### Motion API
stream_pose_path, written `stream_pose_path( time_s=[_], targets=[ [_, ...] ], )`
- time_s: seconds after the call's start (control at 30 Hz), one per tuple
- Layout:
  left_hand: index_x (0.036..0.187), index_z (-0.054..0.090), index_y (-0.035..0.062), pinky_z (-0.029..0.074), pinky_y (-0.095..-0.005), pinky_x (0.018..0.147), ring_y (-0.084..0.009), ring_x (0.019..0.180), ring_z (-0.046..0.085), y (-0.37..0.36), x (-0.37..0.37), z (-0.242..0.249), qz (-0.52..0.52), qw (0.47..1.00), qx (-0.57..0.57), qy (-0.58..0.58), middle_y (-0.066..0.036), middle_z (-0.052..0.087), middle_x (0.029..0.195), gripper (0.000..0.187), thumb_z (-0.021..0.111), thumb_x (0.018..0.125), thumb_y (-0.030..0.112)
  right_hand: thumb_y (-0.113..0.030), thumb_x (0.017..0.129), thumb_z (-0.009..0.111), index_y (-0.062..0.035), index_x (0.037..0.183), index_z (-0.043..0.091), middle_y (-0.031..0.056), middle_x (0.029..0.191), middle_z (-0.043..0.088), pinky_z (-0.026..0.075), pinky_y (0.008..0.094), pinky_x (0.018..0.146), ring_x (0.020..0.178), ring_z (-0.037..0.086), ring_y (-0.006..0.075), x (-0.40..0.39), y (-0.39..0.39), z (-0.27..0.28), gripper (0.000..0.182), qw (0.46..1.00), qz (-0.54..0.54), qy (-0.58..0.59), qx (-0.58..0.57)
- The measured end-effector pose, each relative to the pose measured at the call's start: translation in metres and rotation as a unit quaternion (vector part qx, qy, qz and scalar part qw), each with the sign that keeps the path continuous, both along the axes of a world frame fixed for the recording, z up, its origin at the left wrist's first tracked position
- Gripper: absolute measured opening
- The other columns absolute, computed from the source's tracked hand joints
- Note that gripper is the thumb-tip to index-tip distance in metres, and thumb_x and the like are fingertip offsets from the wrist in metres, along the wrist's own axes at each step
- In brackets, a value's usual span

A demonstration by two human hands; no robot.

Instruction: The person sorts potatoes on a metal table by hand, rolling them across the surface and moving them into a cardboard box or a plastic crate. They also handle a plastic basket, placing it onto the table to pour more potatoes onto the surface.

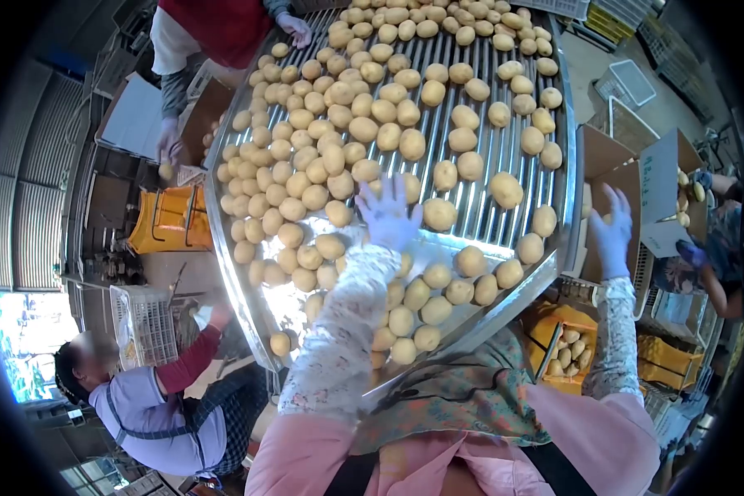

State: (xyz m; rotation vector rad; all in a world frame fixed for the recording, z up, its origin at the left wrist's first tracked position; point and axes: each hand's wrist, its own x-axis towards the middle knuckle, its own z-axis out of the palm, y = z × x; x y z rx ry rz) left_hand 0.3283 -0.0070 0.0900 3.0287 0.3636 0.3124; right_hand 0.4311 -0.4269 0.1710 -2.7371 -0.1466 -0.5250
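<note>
Left hand (386,212), in a pale blue glove, is reaching over the metal roller surface (496,153) at frame centre, fingers spread wide and gripping nothing; fingertips are lying among the potatoes (306,157), just beside one potato (439,214) to its right. Right hand (612,234), also gloved, is hovering at the right edge of the surface, fingers open and splayed, empty, just in front of an open cardboard box (628,178). Potatoes are covering most of the rollers, packed densest along the left side and top of the frame, sparser toward the right. An orange crate (554,331) holding a few potatoes is sitting below the right hand, lower right. At upper left, another person in a red top is working, one gloved hand (294,29) touching potatoes at the surface's edge. At lower left, a second person in a lavender top is standing beside a white wire basket (149,326). A third person's gloved hand (691,253) is showing at far right.
</note>
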Motion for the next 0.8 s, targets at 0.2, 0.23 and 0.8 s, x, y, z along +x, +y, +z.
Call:
stream_pose_path(
  time_s=[0.2,0.23,0.8],
  targets=[
    [0.155,0.038,0.0076,0.026,-0.0648,0.115,-0.0419,0.141,0.04,-0.087,-0.09,0.002,-0.167,0.967,-0.19,-0.013,-0.023,0.042,0.154,0.077,0.064,0.091,0.041,-0.013,0.078,0.071,-0.0166,0.131,0.064,0.0154,0.121,0.064,0.051,0.0467,0.097,0.112,0.061,0.0365,0.037,0.203,-0.038,0.053,0.916,0.398,0.04,-0.018],
    [0.154,0.04,0.0081,0.028,-0.0622,0.115,-0.0416,0.14,0.042,-0.091,-0.111,0.006,-0.165,0.951,-0.263,0.0,-0.023,0.042,0.153,0.075,0.065,0.091,0.04,-0.013,0.078,0.071,-0.0166,0.131,0.064,0.0154,0.121,0.064,0.051,0.0467,0.097,0.112,0.061,0.0365,0.04,0.223,-0.051,0.053,0.915,0.4,0.041,-0.014],
    [0.152,0.038,-0.0039,0.017,-0.0667,0.119,-0.0585,0.143,0.026,-0.054,-0.126,-0.007,0.033,0.996,-0.049,0.07,-0.034,0.029,0.157,0.079,0.06,0.095,0.046,-0.031,0.073,0.081,-0.0179,0.141,0.059,0.0214,0.147,0.052,0.046,0.0474,0.107,0.129,0.055,0.04,0.089,0.087,-0.024,0.073,0.967,0.251,0.036,-0.007]
  ],
)
